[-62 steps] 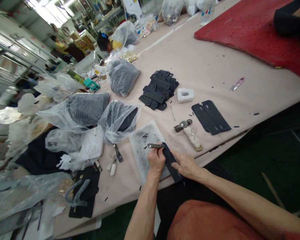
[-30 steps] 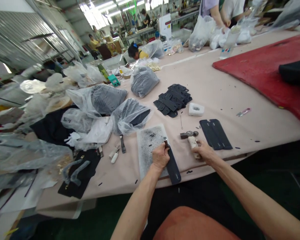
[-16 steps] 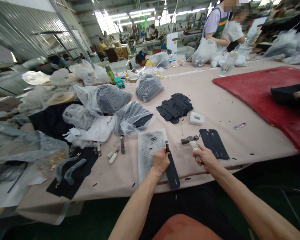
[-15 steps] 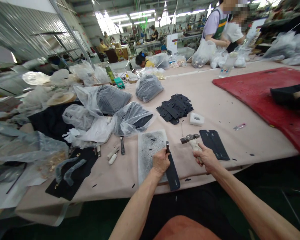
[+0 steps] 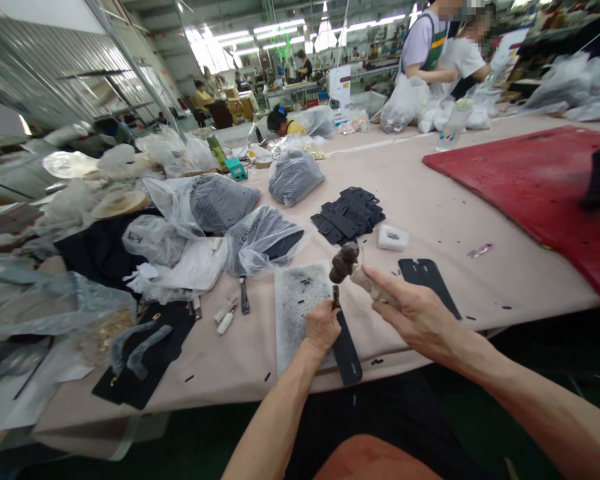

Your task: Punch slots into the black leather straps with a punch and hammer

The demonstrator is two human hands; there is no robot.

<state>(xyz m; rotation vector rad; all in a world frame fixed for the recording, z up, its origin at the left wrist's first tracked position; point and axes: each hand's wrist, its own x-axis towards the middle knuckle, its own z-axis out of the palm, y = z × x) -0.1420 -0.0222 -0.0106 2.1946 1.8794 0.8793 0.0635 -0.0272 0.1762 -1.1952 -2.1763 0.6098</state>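
Note:
My left hand (image 5: 323,325) is closed around a metal punch (image 5: 335,295), whose top end sticks up above my fist. Under that hand lies a long black strip (image 5: 347,357) with a slot near its lower end, partly over a speckled white board (image 5: 291,300). Raised in my right hand (image 5: 415,308) is a hammer (image 5: 347,262), gripped by its wrapped handle, its head just above and to the right of the punch. A wider black piece (image 5: 427,283) rests behind my right hand, which covers part of it.
Beyond the board are a pile of black pieces (image 5: 350,213) and a small white block (image 5: 393,238). Left of it lie another metal tool (image 5: 244,295) and a white-handled tool (image 5: 226,321). Plastic bags (image 5: 265,237) crowd the left; a red board (image 5: 530,180) lies right.
My right hand has lifted the hammer up and to the left, toward the punch. My left hand stays in place. A dark item on the red board has moved right.

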